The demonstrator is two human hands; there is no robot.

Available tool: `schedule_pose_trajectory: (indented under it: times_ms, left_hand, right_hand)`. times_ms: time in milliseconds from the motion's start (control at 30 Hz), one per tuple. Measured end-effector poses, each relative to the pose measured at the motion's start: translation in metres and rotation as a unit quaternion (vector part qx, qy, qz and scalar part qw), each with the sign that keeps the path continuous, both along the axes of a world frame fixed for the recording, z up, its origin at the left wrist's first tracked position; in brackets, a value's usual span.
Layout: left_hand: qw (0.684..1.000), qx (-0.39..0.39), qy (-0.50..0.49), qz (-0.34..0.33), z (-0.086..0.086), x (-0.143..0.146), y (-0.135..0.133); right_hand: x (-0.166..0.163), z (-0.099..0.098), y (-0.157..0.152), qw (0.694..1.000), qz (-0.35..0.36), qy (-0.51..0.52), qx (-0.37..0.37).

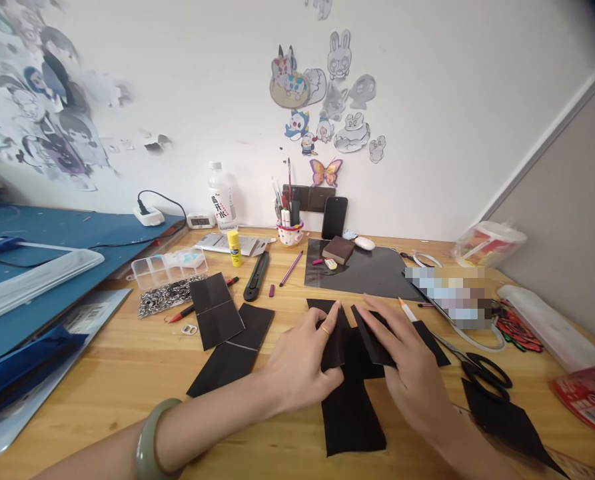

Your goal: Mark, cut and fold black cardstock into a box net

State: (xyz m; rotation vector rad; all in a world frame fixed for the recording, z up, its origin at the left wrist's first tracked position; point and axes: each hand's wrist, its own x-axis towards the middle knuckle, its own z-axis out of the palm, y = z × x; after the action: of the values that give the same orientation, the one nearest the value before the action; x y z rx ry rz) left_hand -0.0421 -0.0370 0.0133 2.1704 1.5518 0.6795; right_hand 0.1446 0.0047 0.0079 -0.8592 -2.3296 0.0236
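My left hand [304, 353], with a ring and a green bangle on its arm, pinches a folded piece of black paper [334, 350]. Opposite it, my right hand [410, 367] grips a raised black paper flap [372, 337] along its edge. Whether the two hands hold one sheet or two is hidden. Underneath lies another black paper piece [352, 420], flat on the wooden table. To the left, two black paper rectangles [217, 310] with pale crease lines overlap. Scissors [484, 373] with black handles rest right of my right hand.
A box cutter [256, 277], a yellow glue stick [234, 249] and a purple pen [291, 269] lie or stand beyond my hands. Chains [170, 297] sit by a clear compartment box [170, 267]. Farther back are a water bottle [222, 197], pen cup [290, 232] and phone [334, 218].
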Motion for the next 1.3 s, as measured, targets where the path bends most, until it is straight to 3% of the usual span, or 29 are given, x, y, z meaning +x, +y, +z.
schedule_pose_trajectory:
  times_ms: [167,300,500,600,833,933,1067,1167,1233,1300]
  left_hand:
    - [0.999,0.027,0.015,-0.010,-0.003,0.002,-0.004]
    - [0.995,0.096,-0.001,-0.005,-0.012,0.001,-0.004]
    - [0.986,0.161,-0.025,-0.026,-0.018,0.000,-0.003]
    - [0.986,0.159,-0.027,-0.033,-0.015,-0.001,-0.004]
    - [0.990,0.121,-0.066,0.006,-0.008,0.002,-0.006]
    - [0.989,0.100,-0.105,0.032,-0.008,0.004,-0.005]
    - [0.980,0.057,-0.184,0.057,-0.009,0.004,-0.003]
    - [0.961,0.018,-0.265,0.074,-0.007,0.003,-0.002]
    - [0.946,-0.021,-0.316,0.068,-0.005,0.003,-0.001]
    - [0.931,-0.060,-0.359,0.040,-0.002,0.004,-0.001]
  right_hand:
    - [0.001,0.002,-0.007,0.999,0.027,-0.022,0.041]
    - [0.001,0.003,-0.008,0.998,0.019,0.010,0.064]
    - [0.002,0.005,-0.011,0.998,0.021,0.060,-0.015]
    - [0.001,0.010,-0.015,0.997,0.003,0.078,-0.023]
    - [0.002,0.014,-0.015,0.992,-0.037,0.063,0.102]
    - [0.003,0.016,-0.013,0.990,-0.080,0.049,0.106]
    - [0.009,0.023,-0.013,0.990,-0.114,0.025,0.080]
    - [0.018,0.028,-0.014,0.996,-0.061,0.059,0.028]
    - [0.024,0.032,-0.011,0.987,-0.013,0.141,-0.069]
    - [0.026,0.034,-0.003,0.946,-0.010,0.247,-0.211]
